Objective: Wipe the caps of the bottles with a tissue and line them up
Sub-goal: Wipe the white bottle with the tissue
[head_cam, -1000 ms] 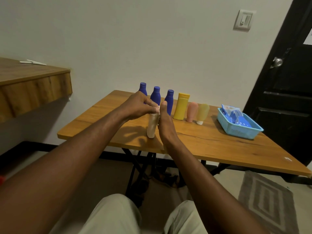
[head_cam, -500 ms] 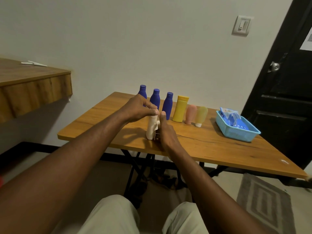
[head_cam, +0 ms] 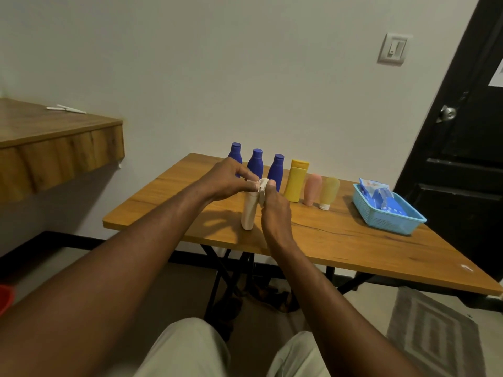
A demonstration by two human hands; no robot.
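Table: wooden top. Your bare room is the wood to the right of your hands, out to the basket.
Basket: blue plastic, at the right side of the table, holding blue-and-white packets.
Far row: three blue bottles, a yellow bottle, a pink tube and a pale yellow tube stand left to right just behind your hands.
Cream bottle: upright, long axis near vertical, cap end up, base on the wood close to the near edge and ahead of the blue bottles.
Left hand: your fingers curl over the bottle's top.
Right hand: just right of the bottle, thumb up, pinching the tissue.
Tissue: white and crumpled, at the cap between your fingertips.
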